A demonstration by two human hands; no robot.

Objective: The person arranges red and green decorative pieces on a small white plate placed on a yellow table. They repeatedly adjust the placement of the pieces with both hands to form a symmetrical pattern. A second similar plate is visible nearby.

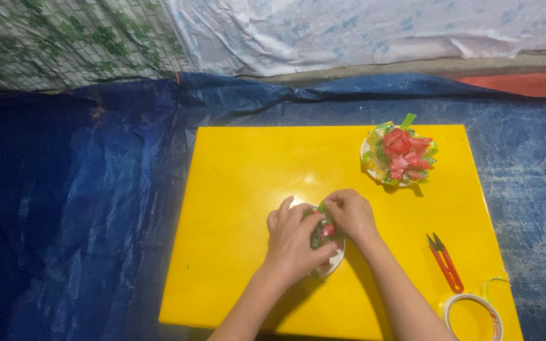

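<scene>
Two bare hands meet over a small white disc (331, 264) in the near middle of the yellow counter (235, 189). The left hand (295, 243) lies flat across most of the disc, fingers spread and pressing down on it. The right hand (349, 215) comes in from the right side with its fingertips pinched together on a green strip (321, 208) at the far edge of the disc. Under the fingers show a few bits of red and green ribbon (325, 232); how many are fixed there cannot be told, since the hands cover most of it.

Near the counter's near right corner lies a roll of tape (473, 312), its loose end curling toward the right edge. Just beyond it, toward the right edge, lie small red scissors (445, 262), blades pointing away from the person; no hand touches either of them.

Farther off, near the far right corner, sits a flower-like rosette (399, 155) of red, green and yellow ribbon loops, packed full on its own round base. Judged against that piece, the disc under the hands looks early in its making: only a small cluster of colour shows and white rim is bare at the near side. So one rosette appears complete and the second seems barely begun.

Beyond and around the counter spreads a blue tarp (64, 189), with patterned cloth (349, 31) hung along the far side.
</scene>
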